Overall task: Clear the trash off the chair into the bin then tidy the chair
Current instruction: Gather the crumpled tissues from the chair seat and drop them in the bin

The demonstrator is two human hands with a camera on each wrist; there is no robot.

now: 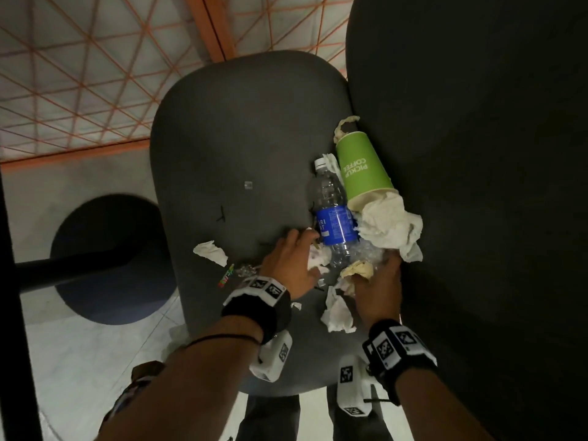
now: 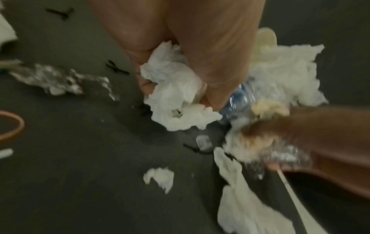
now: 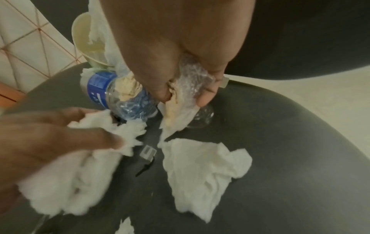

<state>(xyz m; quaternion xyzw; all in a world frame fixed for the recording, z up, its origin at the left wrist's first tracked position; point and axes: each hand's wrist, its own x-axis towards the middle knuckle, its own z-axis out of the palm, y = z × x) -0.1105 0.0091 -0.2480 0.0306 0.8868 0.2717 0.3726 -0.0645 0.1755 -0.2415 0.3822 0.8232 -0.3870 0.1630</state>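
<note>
Trash lies on the dark grey chair seat (image 1: 222, 138). A clear bottle with a blue label (image 1: 334, 218) lies beside a tipped green paper cup (image 1: 362, 167) stuffed with a white napkin (image 1: 388, 224). My left hand (image 1: 289, 262) grips a crumpled white tissue (image 2: 172, 95) just left of the bottle's base. My right hand (image 1: 378, 284) holds a wad of clear plastic wrap (image 3: 194, 80) and a stained beige tissue (image 3: 174, 109) at the bottle's base. A loose white tissue (image 1: 337, 313) lies between my wrists, and another tissue (image 1: 211, 251) lies further left.
The chair's dark backrest (image 1: 477, 186) rises on the right. A crumpled foil wrapper (image 2: 56, 80), a small colourful wrapper (image 1: 226, 275) and black plastic bits (image 1: 222, 213) lie on the seat. A round dark stool (image 1: 108, 259) stands on the floor at left.
</note>
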